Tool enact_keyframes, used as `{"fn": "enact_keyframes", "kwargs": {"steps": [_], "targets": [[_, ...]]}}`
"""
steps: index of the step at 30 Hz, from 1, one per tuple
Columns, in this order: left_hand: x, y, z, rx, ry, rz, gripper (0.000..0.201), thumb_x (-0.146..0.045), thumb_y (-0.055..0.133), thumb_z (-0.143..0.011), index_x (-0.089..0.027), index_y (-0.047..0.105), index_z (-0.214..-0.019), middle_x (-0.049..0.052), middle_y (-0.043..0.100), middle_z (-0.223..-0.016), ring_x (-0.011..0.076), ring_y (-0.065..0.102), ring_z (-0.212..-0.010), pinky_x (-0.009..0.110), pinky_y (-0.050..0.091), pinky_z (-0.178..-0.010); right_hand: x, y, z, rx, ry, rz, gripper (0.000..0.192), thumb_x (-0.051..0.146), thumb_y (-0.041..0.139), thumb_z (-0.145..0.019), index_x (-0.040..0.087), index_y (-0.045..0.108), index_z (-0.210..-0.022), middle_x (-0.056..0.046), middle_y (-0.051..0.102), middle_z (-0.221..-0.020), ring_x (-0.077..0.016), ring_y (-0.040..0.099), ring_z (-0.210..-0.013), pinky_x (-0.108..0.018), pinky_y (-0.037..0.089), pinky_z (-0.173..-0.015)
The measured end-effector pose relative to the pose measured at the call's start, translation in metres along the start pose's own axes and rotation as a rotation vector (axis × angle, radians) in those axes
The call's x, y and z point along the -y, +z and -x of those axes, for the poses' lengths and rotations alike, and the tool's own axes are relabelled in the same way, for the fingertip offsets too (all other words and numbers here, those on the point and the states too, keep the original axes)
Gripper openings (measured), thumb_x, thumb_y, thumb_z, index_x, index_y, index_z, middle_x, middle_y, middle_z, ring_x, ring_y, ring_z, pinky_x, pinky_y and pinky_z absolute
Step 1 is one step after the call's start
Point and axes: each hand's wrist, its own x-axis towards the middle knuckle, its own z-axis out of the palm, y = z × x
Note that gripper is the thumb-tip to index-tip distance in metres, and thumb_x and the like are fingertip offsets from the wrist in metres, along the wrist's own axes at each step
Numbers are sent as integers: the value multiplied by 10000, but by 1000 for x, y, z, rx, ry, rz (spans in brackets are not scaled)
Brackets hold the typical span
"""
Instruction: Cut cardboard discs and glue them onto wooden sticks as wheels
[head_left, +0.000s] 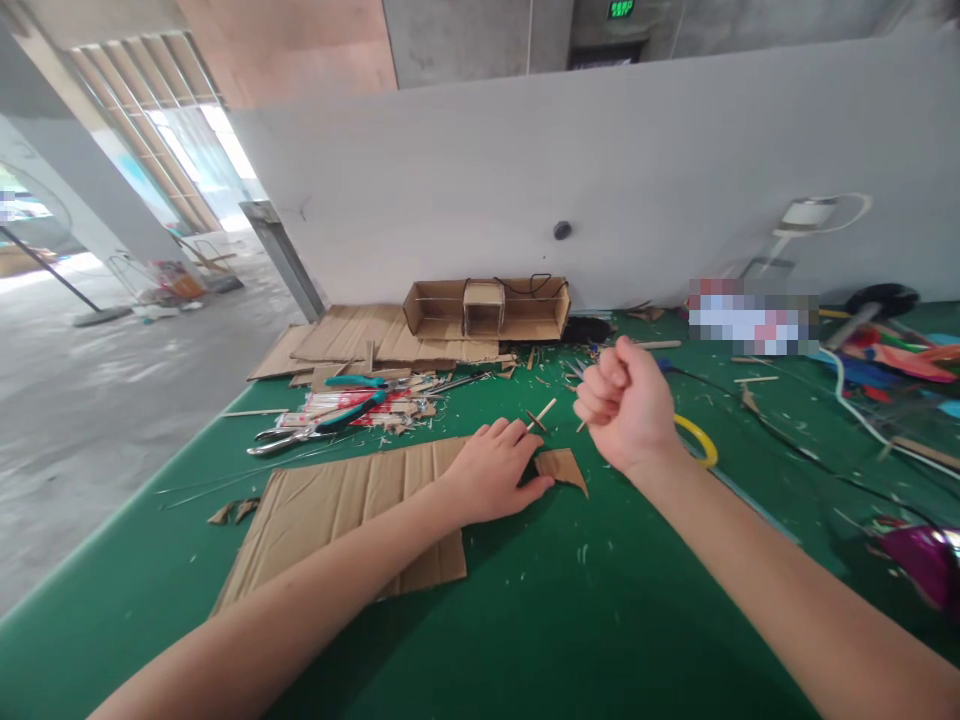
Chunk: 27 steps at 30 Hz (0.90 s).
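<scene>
My left hand [491, 470] lies palm down on the far right corner of a large flat cardboard sheet [337, 520] on the green table. Its fingertips reach a short wooden stick [544, 412], and its thumb lies beside a small cardboard scrap [564, 467]. My right hand [626, 405] hovers just right of it, above the table, curled into a fist. A thin wooden stick end [580, 427] pokes out under the fist.
Pliers with teal handles [315, 425] and another teal-handled tool [360, 381] lie among cardboard offcuts at the left back. An open cardboard box frame [487, 308] stands against the grey wall. A yellow ring [697, 438], cables and colourful items lie to the right.
</scene>
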Motion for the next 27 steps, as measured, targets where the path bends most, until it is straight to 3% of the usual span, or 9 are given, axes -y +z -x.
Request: {"fn": "enact_keyframes", "kwargs": {"steps": [6,9,13,17,21,27], "targets": [[1,0,0,0,-9,30,464,-536,433,-792,-151,520,-1036,95,552,-965,250,490,-900,402,420,-792,-30,4,12,-9,40,104,393,283,463,-786,205,271,-452,99,188,-372,-42,118,-332,-200,88,-339],[1,-2,1,-14,-26,67,494,-494,464,-768,-151,485,-1122,102,546,-1009,262,492,-935,415,421,-813,-17,10,12,44,-32,127,390,281,439,-800,207,269,-458,97,182,-378,-43,116,-336,-200,103,-344],[3,-4,2,-67,-81,153,551,-261,503,-671,-142,403,-1200,101,543,-1021,247,506,-947,390,433,-828,-3,19,12,115,-161,185,382,278,426,-812,212,253,-478,94,170,-403,-47,127,-353,-204,136,-356],[5,-4,3,-99,-149,243,455,-185,470,-627,-154,433,-1079,71,575,-883,231,534,-901,366,451,-797,-33,7,18,59,-67,292,390,292,451,-801,219,249,-475,85,212,-400,-57,183,-362,-216,129,-365],[4,-4,3,-109,-176,229,418,-180,476,-613,-169,444,-1029,74,585,-908,231,539,-895,362,461,-773,-64,-10,19,40,-22,294,385,312,404,-820,228,237,-485,93,188,-390,-62,150,-345,-223,92,-358],[1,-4,3,-48,-130,130,240,-255,498,-673,-174,523,-898,72,585,-864,225,541,-824,359,454,-738,-64,-13,15,61,-7,323,372,334,389,-814,231,229,-494,93,208,-385,-69,158,-347,-217,115,-353]]}}
